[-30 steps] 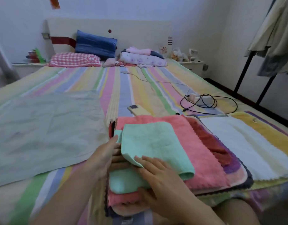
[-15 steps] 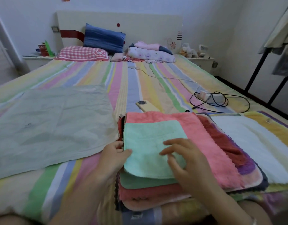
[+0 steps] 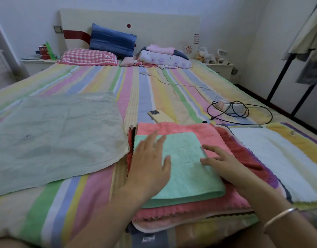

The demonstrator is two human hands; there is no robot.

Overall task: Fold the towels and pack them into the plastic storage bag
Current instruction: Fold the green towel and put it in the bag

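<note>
The folded mint-green towel (image 3: 186,167) lay on top of a stack of towels (image 3: 190,210) on the striped bed sheet (image 3: 82,194). The left hand (image 3: 148,167) rested flat on the left half of the mint-green towel, its fingers straight and slightly spread, gripping nothing. The right hand (image 3: 225,165) sat at the towel's right edge, its fingers loosely extended and a little bent, their tips touching the cloth and holding nothing. A silver bracelet (image 3: 279,216) circled the right wrist, nearer the camera than the towel.

Directly under the mint-green towel, a coral-pink towel (image 3: 181,128) showed beyond its far and right edges. A dark red towel (image 3: 243,154) stuck out further to the right. To the right of that, a white towel (image 3: 270,158) was spread flat.

The plastic storage bag (image 3: 55,136), pale and wrinkled, lay flat to the left of the mint-green towel, its near corner just beside the stack.

Beyond the mint-green towel was a phone in a yellow case (image 3: 160,116), face down. Beyond and to the right was a coiled black cable (image 3: 243,111) around a power strip (image 3: 232,107). Far beyond the towel, a pink checked pillow (image 3: 88,57) and a blue pillow (image 3: 112,40) leaned at the headboard (image 3: 163,24).
</note>
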